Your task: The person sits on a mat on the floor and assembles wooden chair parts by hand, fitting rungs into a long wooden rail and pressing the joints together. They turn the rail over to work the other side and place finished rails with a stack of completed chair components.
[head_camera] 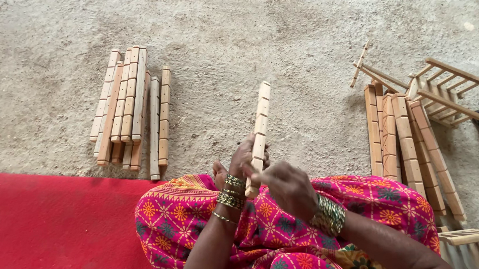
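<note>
I hold a long notched wooden slat pointing away from me over my lap. My left hand is wrapped around its lower part. My right hand rests at the near end of the slat, with a finger stretched against it. Both wrists carry metal bangles. My lap is covered by a pink patterned cloth.
A pile of similar notched slats lies on the concrete floor at the left. More slats and assembled wooden ladder-like frames lie at the right. A red mat covers the floor at the lower left.
</note>
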`<state>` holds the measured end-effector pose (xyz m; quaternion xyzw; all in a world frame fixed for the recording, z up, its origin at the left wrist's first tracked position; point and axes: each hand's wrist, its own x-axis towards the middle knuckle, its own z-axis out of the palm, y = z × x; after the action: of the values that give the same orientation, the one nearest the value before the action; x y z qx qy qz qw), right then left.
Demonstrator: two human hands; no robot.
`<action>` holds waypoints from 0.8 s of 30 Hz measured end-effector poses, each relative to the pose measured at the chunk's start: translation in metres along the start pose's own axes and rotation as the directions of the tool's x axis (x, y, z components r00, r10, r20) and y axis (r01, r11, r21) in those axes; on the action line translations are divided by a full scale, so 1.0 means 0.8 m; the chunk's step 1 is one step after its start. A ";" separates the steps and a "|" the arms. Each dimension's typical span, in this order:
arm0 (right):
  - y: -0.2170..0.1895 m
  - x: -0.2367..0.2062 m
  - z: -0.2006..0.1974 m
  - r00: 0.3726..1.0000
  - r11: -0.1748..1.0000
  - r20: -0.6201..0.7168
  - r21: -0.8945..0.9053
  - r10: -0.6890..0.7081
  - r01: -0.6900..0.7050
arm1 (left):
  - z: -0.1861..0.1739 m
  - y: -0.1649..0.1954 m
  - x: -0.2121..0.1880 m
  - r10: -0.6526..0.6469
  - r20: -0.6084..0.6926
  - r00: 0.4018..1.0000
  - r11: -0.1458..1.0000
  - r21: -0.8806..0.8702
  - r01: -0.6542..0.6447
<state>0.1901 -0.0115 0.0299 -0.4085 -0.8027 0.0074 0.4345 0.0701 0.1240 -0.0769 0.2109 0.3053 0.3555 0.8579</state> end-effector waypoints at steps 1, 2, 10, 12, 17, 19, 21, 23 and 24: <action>-0.008 -0.003 -0.004 0.999 0.999 -0.019 0.021 -0.035 0.036 | -0.001 0.000 0.004 -0.028 0.048 0.998 0.999 -0.026 0.030; -0.012 -0.005 -0.006 0.997 0.997 -0.041 0.042 -0.068 0.070 | -0.002 0.001 0.006 -0.057 0.097 0.994 0.997 -0.050 0.062; 0.081 0.013 -0.007 0.994 0.974 -0.089 -0.215 0.058 -0.076 | 0.044 -0.019 -0.014 -0.041 0.125 0.991 0.985 -0.164 0.061; 0.084 0.010 -0.007 0.969 0.963 -0.120 -0.141 0.215 -0.231 | 0.055 -0.014 -0.018 -0.064 0.071 0.995 0.982 -0.175 0.076; 0.020 -0.014 -0.016 0.982 0.981 -0.022 0.041 0.188 -0.187 | 0.062 0.008 -0.022 -0.075 -0.171 0.982 0.979 -0.197 0.041; 0.002 -0.017 -0.021 0.992 0.991 -0.024 0.063 0.121 -0.119 | 0.058 0.014 -0.024 -0.026 -0.114 0.993 0.993 -0.114 0.013; 0.003 -0.012 -0.025 0.999 1.000 -0.041 -0.002 0.004 -0.004 | 0.056 0.013 -0.027 0.046 -0.066 0.997 0.999 0.006 -0.046; 0.020 -0.001 -0.025 0.999 0.993 -0.019 -0.111 -0.047 0.045 | 0.054 0.006 -0.035 0.133 -0.015 0.991 0.979 0.157 -0.129; 0.030 0.004 -0.023 0.997 0.984 -0.006 -0.166 -0.072 0.070 | 0.052 0.001 -0.042 0.134 0.089 0.987 0.978 0.148 -0.147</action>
<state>0.2183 0.0002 0.0346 -0.4144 -0.8119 -0.0775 0.4038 0.0786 0.0940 -0.0338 0.3115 0.2821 0.3820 0.8231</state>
